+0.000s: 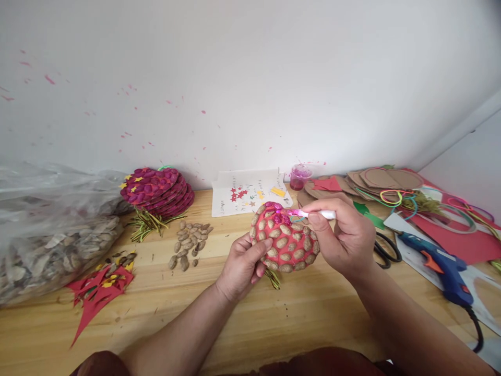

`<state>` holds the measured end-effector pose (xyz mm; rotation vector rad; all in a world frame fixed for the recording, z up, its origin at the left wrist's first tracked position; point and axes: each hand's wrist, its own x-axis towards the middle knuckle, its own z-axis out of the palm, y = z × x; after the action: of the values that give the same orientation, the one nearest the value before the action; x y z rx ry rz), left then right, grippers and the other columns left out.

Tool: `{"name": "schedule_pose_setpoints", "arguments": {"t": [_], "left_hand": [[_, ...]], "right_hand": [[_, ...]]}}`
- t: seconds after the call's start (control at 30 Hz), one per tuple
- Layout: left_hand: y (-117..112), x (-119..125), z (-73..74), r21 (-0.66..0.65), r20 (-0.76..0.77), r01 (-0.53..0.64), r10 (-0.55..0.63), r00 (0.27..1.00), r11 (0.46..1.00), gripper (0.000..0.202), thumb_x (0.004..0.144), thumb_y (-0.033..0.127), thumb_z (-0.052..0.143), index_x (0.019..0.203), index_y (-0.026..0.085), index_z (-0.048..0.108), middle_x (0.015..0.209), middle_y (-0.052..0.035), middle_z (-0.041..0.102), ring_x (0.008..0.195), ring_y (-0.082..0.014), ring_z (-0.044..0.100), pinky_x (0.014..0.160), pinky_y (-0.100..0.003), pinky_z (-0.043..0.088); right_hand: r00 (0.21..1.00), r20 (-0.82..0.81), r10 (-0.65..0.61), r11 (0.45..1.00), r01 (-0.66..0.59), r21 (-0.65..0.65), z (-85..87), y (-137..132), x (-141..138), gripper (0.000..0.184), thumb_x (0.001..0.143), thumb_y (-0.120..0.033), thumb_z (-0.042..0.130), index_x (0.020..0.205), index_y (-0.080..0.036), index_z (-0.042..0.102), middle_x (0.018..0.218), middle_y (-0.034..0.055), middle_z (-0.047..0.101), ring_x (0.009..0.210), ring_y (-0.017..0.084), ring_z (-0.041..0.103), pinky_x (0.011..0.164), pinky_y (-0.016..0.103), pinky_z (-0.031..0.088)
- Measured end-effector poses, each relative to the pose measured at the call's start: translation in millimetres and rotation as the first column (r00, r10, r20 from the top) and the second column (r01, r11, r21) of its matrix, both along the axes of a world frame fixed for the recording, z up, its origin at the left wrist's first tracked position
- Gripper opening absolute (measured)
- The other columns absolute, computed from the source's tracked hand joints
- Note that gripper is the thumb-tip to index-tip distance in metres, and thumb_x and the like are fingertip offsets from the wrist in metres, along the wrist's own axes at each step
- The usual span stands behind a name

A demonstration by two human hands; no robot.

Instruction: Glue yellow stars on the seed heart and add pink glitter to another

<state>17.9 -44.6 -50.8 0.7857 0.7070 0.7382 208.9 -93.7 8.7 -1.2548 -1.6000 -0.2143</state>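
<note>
My left hand (243, 261) grips the lower left edge of a round red disc (287, 235) covered with peanuts in their shells, thumb on its face. Several peanuts at the disc's upper left are wet with magenta paint; the others are bare brown. Pinched in my right hand (344, 235) is a white-handled paintbrush (321, 214), its magenta bristles touching the painted peanuts. Greenish-yellow strands (273, 279) hang below the disc. A clear cup of magenta paint (299, 177) stands behind it, against the wall.
At left are a stack of magenta peanut discs (156, 192), loose peanuts (190, 241), red paper scraps (97, 290) and a clear bag of peanuts (58, 245). At right lie cardboard discs (385, 179), black-handled scissors (387, 250) and a blue glue gun (440, 266). A paper sheet with stars (225, 201) lies behind.
</note>
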Motion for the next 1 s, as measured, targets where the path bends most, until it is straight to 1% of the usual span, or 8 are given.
{"name": "schedule_pose_setpoints", "arguments": {"t": [0.17, 0.27, 0.43, 0.63, 0.8, 0.93, 1.0], "left_hand": [[-0.3, 0.0, -2.9, 0.023, -0.029, 0.005, -0.004, 1.000, 1.000, 0.049, 0.063, 0.050, 0.091, 0.071, 0.017, 0.056, 0.046, 0.0079, 0.052, 0.029, -0.0020, 0.033, 0.027, -0.013, 0.018], [-0.7, -0.3, -4.0, 0.031, -0.049, 0.010, -0.008, 0.999, 0.999, 0.049, 0.065, 0.051, 0.090, 0.070, 0.018, 0.055, 0.046, 0.0076, 0.052, 0.029, -0.0024, 0.033, 0.027, -0.013, 0.019], [-0.6, -0.3, -4.2, 0.047, -0.060, 0.012, -0.009, 0.998, 0.999, 0.049, 0.065, 0.052, 0.090, 0.070, 0.018, 0.055, 0.046, 0.0074, 0.052, 0.030, -0.0026, 0.034, 0.027, -0.013, 0.020], [-0.4, 0.4, -4.3, 0.051, -0.057, 0.010, -0.007, 0.998, 0.999, 0.049, 0.065, 0.052, 0.089, 0.071, 0.018, 0.055, 0.046, 0.0074, 0.052, 0.030, -0.0027, 0.034, 0.027, -0.014, 0.020], [-0.8, 0.5, -3.8, 0.051, -0.060, 0.014, -0.011, 0.998, 0.999, 0.049, 0.066, 0.052, 0.089, 0.071, 0.018, 0.055, 0.047, 0.0071, 0.053, 0.030, -0.0028, 0.033, 0.028, -0.014, 0.019], [-1.0, 0.0, -4.3, 0.047, -0.066, 0.010, -0.006, 0.998, 0.999, 0.048, 0.066, 0.052, 0.089, 0.072, 0.018, 0.055, 0.047, 0.0077, 0.052, 0.030, -0.0031, 0.033, 0.028, -0.015, 0.019], [-1.1, -0.1, -4.5, 0.049, -0.072, 0.010, -0.007, 0.997, 0.999, 0.048, 0.066, 0.052, 0.089, 0.072, 0.018, 0.056, 0.047, 0.0077, 0.052, 0.030, -0.0031, 0.033, 0.028, -0.015, 0.019]], "right_hand": [[1.000, 0.022, -0.014, 1.000, 0.015, -0.021, -0.7, -0.3, 2.0, 0.008, 0.093, -0.017, 0.065, 0.097, -0.022, 0.070, 0.085, 0.0015, 0.071, 0.081, 0.018, 0.064, 0.081, 0.037, 0.048], [0.999, 0.023, -0.031, 0.999, 0.032, -0.010, -0.9, -0.1, 2.3, 0.008, 0.093, -0.016, 0.065, 0.097, -0.022, 0.070, 0.085, 0.0016, 0.071, 0.081, 0.018, 0.064, 0.081, 0.037, 0.048], [1.000, -0.006, 0.020, 1.000, -0.020, -0.007, -0.8, -0.3, 0.5, 0.010, 0.092, -0.016, 0.065, 0.098, -0.022, 0.070, 0.086, 0.0012, 0.071, 0.081, 0.017, 0.064, 0.080, 0.036, 0.049], [1.000, -0.013, -0.018, 1.000, 0.018, -0.008, -1.7, 0.1, 2.2, 0.010, 0.093, -0.016, 0.065, 0.098, -0.022, 0.071, 0.088, 0.0023, 0.071, 0.082, 0.018, 0.064, 0.080, 0.036, 0.049], [1.000, -0.013, 0.020, 1.000, -0.021, -0.012, -2.3, -0.3, 0.7, 0.009, 0.092, -0.017, 0.066, 0.097, -0.022, 0.071, 0.087, 0.0022, 0.072, 0.081, 0.019, 0.064, 0.080, 0.038, 0.050], [1.000, -0.022, -0.019, 1.000, 0.019, -0.009, -2.4, 0.1, 0.1, 0.009, 0.093, -0.018, 0.065, 0.097, -0.023, 0.071, 0.088, 0.0033, 0.073, 0.082, 0.021, 0.065, 0.080, 0.039, 0.051], [0.999, -0.028, -0.017, 1.000, 0.016, -0.003, -2.0, -0.1, -0.2, 0.009, 0.093, -0.019, 0.064, 0.097, -0.024, 0.071, 0.087, 0.0037, 0.073, 0.082, 0.021, 0.065, 0.079, 0.039, 0.051]]}}
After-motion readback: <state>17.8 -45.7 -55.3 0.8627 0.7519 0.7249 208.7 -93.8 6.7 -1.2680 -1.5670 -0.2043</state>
